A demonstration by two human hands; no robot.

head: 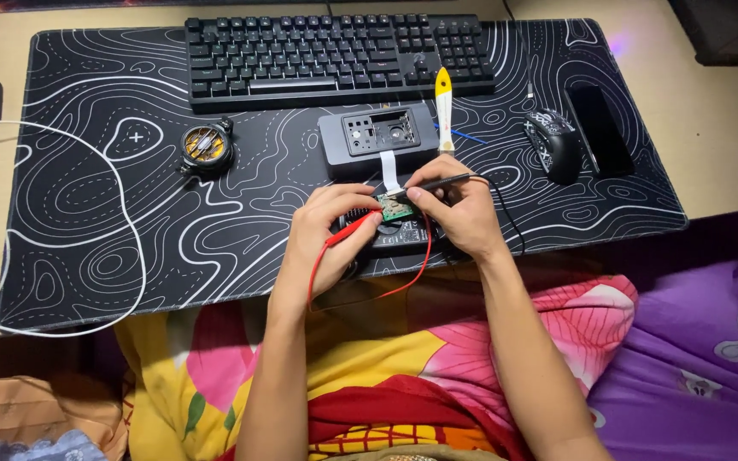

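I am holding a red probe (pixel 350 229) in my left hand (pixel 328 235), fingers clenched round its shaft, its tip pointing at the small green circuit board (pixel 396 207). My right hand (pixel 459 209) is gripping a black probe (pixel 437 182) between thumb and fingers, its tip touching down on the same board from the other side. The board is lying between my two hands, near the front edge of the surface, on top of a dark part whose shape I cannot make out. A white ribbon cable (pixel 390 171) is running from the board up to a dark grey device (pixel 377 141) with its cover off, just behind my hands. A red lead (pixel 412 273) is looping down from the probes toward my lap. Everything is sitting on a black desk mat (pixel 130 213) with white contour lines. A yellow-handled tool (pixel 444 107) is lying beside the open device, a small round fan (pixel 207 147) to its left, a keyboard (pixel 335 55) behind, and a mouse (pixel 553 141) and phone (pixel 601 128) to the right.
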